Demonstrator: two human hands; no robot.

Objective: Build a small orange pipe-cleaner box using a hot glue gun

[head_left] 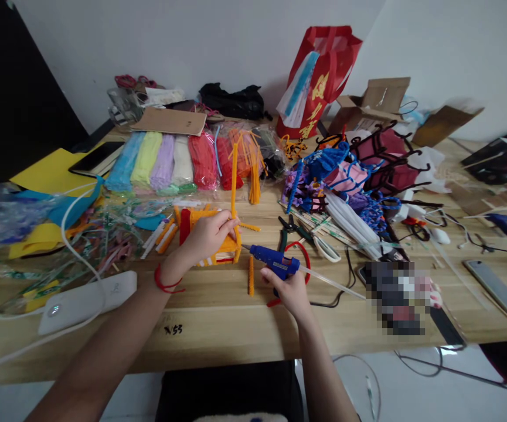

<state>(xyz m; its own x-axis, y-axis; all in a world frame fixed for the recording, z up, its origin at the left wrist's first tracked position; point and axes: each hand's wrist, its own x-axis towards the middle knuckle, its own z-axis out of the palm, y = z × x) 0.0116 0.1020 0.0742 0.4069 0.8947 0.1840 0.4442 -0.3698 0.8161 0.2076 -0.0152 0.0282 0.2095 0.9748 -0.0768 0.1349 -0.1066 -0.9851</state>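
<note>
My left hand point(213, 233) is closed on a small craft house point(186, 225) covered in orange and red pipe cleaners, with white showing low on its side. From its right edge an orange pipe cleaner point(234, 176) stands upright, by my fingertips. In my right hand point(291, 287) is a blue glue gun point(275, 261), gripped by its handle, with a clear glue stick point(334, 282) sticking out behind. Its nozzle points left at the house's right edge; whether it touches I cannot tell. A short orange pipe cleaner piece point(251, 275) lies just below the nozzle.
Bundles of coloured pipe cleaners point(160, 161) lie behind the house. Pliers point(289, 228), scissors point(326, 246) and finished blue and pink pieces point(341, 170) crowd the right. A white power strip point(87, 302) with its cable lies front left. A red bag point(319, 82) stands at the back.
</note>
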